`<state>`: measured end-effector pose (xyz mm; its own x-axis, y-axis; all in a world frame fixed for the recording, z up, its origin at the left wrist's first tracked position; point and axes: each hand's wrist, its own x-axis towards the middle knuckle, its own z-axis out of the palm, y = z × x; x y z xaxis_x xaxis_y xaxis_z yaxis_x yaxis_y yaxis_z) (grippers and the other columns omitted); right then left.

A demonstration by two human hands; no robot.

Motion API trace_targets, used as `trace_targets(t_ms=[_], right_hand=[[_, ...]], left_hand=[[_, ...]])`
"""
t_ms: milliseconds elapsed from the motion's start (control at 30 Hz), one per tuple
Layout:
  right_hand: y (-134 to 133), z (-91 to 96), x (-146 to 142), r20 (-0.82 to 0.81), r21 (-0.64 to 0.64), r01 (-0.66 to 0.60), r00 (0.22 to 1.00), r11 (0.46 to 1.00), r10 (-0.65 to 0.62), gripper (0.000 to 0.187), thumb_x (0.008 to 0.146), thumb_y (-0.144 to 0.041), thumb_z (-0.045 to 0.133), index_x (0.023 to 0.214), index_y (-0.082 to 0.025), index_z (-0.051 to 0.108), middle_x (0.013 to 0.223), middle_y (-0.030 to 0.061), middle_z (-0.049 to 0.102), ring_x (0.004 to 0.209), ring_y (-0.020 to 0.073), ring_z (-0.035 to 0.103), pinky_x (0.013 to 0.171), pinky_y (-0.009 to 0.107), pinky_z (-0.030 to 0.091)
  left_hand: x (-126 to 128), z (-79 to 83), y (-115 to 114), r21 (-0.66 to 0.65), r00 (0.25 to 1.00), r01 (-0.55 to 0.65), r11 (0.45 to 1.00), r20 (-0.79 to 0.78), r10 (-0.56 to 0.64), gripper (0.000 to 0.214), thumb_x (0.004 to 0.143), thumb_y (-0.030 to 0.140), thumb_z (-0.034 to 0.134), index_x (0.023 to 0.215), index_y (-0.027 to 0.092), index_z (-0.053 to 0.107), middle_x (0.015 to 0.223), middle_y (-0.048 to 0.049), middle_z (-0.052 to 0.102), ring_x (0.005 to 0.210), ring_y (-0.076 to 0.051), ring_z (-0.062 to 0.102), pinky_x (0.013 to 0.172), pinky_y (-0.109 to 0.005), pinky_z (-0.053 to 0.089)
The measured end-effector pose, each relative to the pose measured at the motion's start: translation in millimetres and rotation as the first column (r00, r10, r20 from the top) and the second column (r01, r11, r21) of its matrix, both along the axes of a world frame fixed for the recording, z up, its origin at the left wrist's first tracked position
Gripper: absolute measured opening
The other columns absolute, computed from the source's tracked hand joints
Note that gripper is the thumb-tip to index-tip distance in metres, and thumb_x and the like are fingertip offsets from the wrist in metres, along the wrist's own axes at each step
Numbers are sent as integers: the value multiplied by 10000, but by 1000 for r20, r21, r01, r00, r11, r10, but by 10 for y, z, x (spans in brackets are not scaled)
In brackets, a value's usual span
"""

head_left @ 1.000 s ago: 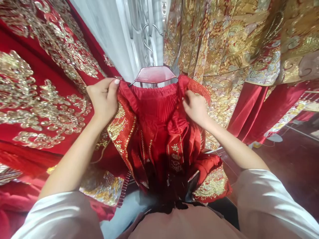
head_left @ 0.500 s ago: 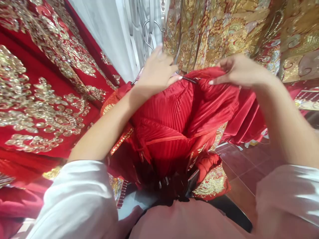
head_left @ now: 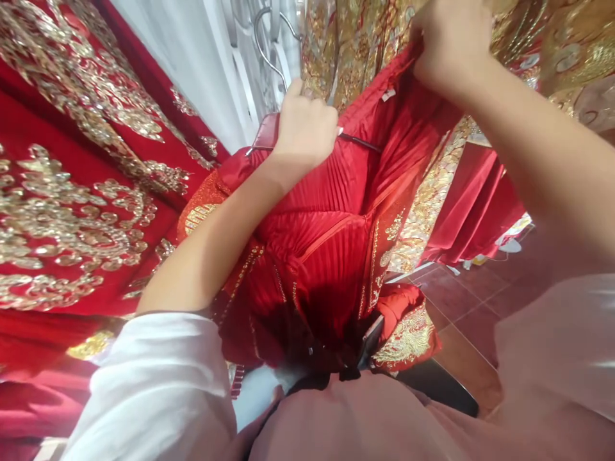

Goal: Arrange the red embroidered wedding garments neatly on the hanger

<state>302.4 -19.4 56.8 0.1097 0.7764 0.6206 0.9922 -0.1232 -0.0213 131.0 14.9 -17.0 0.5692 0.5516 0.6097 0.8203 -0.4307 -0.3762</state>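
A red pleated garment [head_left: 321, 186] with gold-embroidered edges hangs open in front of me on a dark hanger [head_left: 360, 142]. Its metal hook rises above my left hand [head_left: 307, 125]. That hand is closed around the middle of the hanger, near the base of the hook. At the upper right, my right hand [head_left: 454, 48] grips the garment's upper edge and holds it raised, stretched off the hanger's right arm. A small white label shows on the cloth just below. The fingertips of the right hand are partly hidden.
Red gowns with silver-gold beading [head_left: 72, 224] hang on the left. Behind are white hanging strips [head_left: 216, 57] and gold brocade garments [head_left: 355, 57]. A red velvet piece [head_left: 475, 205] hangs at right, above a tiled floor [head_left: 471, 320].
My right hand has moved up, pulling the garment's right side higher and opening it wider. My left hand has closed more tightly on the hanger, which has shifted slightly left.
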Motion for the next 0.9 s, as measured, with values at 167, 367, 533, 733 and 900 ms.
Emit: trace_targets(t_ms=[167,367,533,733,900], right_hand=[[-760,-134,-110,195,-41,107,976,993,-97,389,732,-25,606,1111,-91,670,1153,211,606,1131,491,533,858,648,468],[-875,-1133,-224,-113,-250,-293,955,923,273,110,710,-115,665,755,-200,614,629,68,594,783,331,652,712,469,510],[-460,-1477,299,-356,104,-309,876,945,326,113,838,-254,535,751,-205,588,736,77,636,690,231,584,712,384,419],[-252,-1659,364,-494,105,-400,774,910,397,125,792,-192,586,674,-198,546,707,37,596,657,178,504,699,330,381],[-234,-1908,104,-694,54,-640,528,767,490,251,837,-246,587,627,-216,454,587,-38,458,558,118,382,587,265,324]], left_hand=[[93,26,-11,-36,997,-43,998,62,45,384,896,295,359,978,170,713,992,-130,689,872,-297,565,879,-486,270],[121,24,37,-61,997,-70,996,-32,68,468,944,362,292,1101,136,670,1107,-122,648,992,-269,530,945,-472,246],[-331,-51,-242,-16,996,66,998,64,-65,510,937,302,237,1369,166,473,1343,-122,501,1235,-292,431,1117,-520,-12],[-1239,-168,-794,-109,921,-134,985,354,165,563,871,410,287,1288,148,561,1193,-135,605,1082,-357,529,926,-492,371],[-1564,-366,-672,-296,887,-11,955,439,146,389,897,438,336,641,195,501,548,15,455,595,-142,396,614,-270,344]])
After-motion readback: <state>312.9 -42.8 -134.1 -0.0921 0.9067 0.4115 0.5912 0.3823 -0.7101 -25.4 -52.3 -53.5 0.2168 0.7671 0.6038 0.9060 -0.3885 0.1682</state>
